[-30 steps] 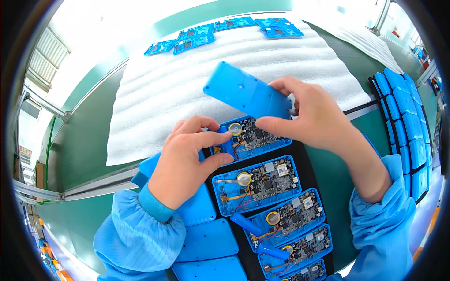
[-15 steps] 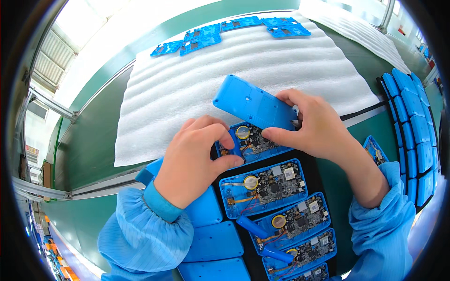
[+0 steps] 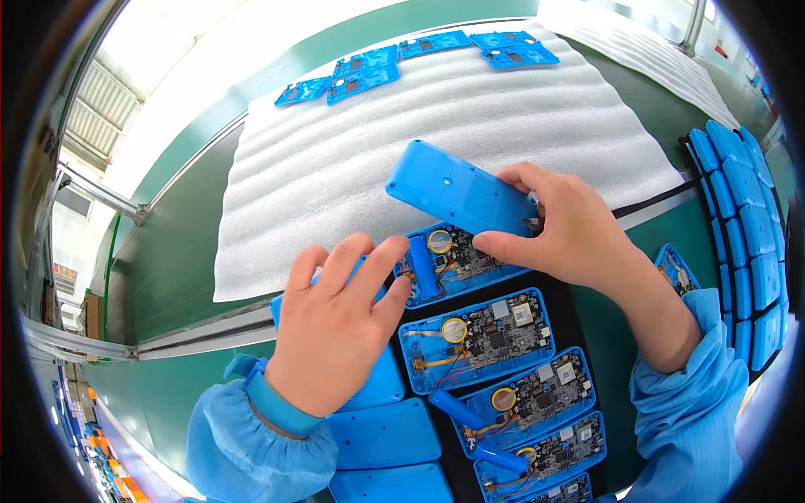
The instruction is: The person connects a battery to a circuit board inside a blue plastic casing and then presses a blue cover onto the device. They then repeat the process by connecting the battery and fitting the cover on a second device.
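The flat blue plastic cover (image 3: 459, 189) stayed clamped in the right hand (image 3: 563, 225); the left hand (image 3: 335, 323), fingers spread, had been shifted onto the blue open circuit-board case (image 3: 453, 260).

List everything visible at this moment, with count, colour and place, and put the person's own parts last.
Back cover: one, blue, held tilted above the top open unit.
Open units with circuit boards: five showing in a column, blue shells, on a black mat, the lowest cut off by the frame.
Cylindrical cells: three visible, blue, on or between the units.
Closed covers: several, blue, below the left hand.
Foam sheet: one, white, on the green bench.
Finished units: about six, blue, far edge of foam.
Stacked shells: one row, blue, right side.
Left hand: resting on covers, fingertips at the top unit.
Right hand: gripping the back cover.
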`<state>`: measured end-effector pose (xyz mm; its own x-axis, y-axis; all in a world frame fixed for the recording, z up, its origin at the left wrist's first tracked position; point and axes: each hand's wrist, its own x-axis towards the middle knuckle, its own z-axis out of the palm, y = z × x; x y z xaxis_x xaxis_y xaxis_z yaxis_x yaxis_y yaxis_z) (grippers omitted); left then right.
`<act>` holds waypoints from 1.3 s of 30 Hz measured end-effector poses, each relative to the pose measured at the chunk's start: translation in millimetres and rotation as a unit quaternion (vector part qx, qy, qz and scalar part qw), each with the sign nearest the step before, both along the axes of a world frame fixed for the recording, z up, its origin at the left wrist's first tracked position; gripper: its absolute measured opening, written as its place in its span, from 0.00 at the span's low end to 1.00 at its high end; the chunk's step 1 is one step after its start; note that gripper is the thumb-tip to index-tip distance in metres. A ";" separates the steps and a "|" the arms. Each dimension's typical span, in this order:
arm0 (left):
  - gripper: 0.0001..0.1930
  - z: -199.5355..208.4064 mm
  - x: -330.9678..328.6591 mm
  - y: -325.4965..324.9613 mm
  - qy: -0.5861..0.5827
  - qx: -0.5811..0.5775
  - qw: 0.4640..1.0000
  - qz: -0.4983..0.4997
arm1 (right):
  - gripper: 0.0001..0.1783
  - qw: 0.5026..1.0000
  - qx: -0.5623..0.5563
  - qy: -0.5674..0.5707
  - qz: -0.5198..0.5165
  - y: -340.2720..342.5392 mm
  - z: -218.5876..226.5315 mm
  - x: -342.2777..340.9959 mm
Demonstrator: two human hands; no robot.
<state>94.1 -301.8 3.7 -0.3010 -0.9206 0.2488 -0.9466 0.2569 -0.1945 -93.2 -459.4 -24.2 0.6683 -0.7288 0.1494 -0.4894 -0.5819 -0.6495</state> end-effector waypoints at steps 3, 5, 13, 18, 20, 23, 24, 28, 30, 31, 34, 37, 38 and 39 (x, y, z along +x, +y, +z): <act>0.16 -5.7 -1.4 -0.9 0.029 0.014 0.999 0.005 | 0.36 1.000 -0.011 0.001 -0.002 -0.2 -1.9 -0.1; 0.16 -5.3 -0.9 -0.1 0.047 0.022 0.999 0.008 | 0.36 1.000 -0.011 -0.001 0.002 0.5 -1.0 0.1; 0.17 -12.7 -16.7 7.1 0.071 0.017 0.995 0.073 | 0.35 1.000 -0.016 -0.005 0.007 0.9 0.4 1.4; 0.19 -8.8 -19.9 9.9 0.002 0.006 0.998 0.064 | 0.35 1.000 0.000 -0.006 0.002 -0.9 0.4 -0.2; 0.20 -7.2 -13.8 9.6 0.037 0.028 0.997 0.067 | 0.36 1.000 0.007 0.021 0.008 -1.3 3.6 -1.1; 0.21 -5.6 -7.2 9.7 0.207 0.075 0.970 0.103 | 0.36 0.999 0.017 0.034 0.008 -0.2 5.8 0.8; 0.21 -5.5 -7.5 9.8 0.217 0.081 0.967 0.107 | 0.36 0.999 0.019 0.032 0.007 -0.4 6.3 0.6; 0.21 -5.5 -7.6 8.3 0.220 0.079 0.967 0.104 | 0.35 0.999 0.021 0.039 0.017 -1.5 8.1 -0.2; 0.21 -6.8 -8.7 6.6 0.185 0.065 0.976 0.095 | 0.35 0.999 0.019 0.045 0.018 -2.2 8.2 -0.1; 0.21 -7.2 -9.2 5.9 0.150 0.052 0.984 0.085 | 0.35 0.999 0.017 0.039 0.023 -2.8 7.2 -0.6; 0.21 -7.0 -8.8 5.7 0.172 0.053 0.980 0.081 | 0.34 1.000 0.007 0.019 0.024 -2.1 5.2 -1.0; 0.20 -6.4 -6.1 7.2 0.184 0.055 0.978 0.078 | 0.34 1.000 -0.012 -0.002 0.027 -2.6 6.2 -2.5; 0.20 -5.1 -5.9 7.9 0.184 0.053 0.978 0.080 | 0.34 0.999 -0.023 -0.008 0.032 -3.2 6.9 -3.1; 0.19 -4.2 -6.1 8.1 0.188 0.053 0.977 0.081 | 0.34 0.999 -0.024 -0.008 0.033 -3.7 7.8 -4.1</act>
<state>88.0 -293.7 -0.5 -0.0544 -0.9752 0.2146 -0.9761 0.0972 0.1943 -97.3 -463.1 -16.4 0.7125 -0.6744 0.1940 -0.4385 -0.6438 -0.6271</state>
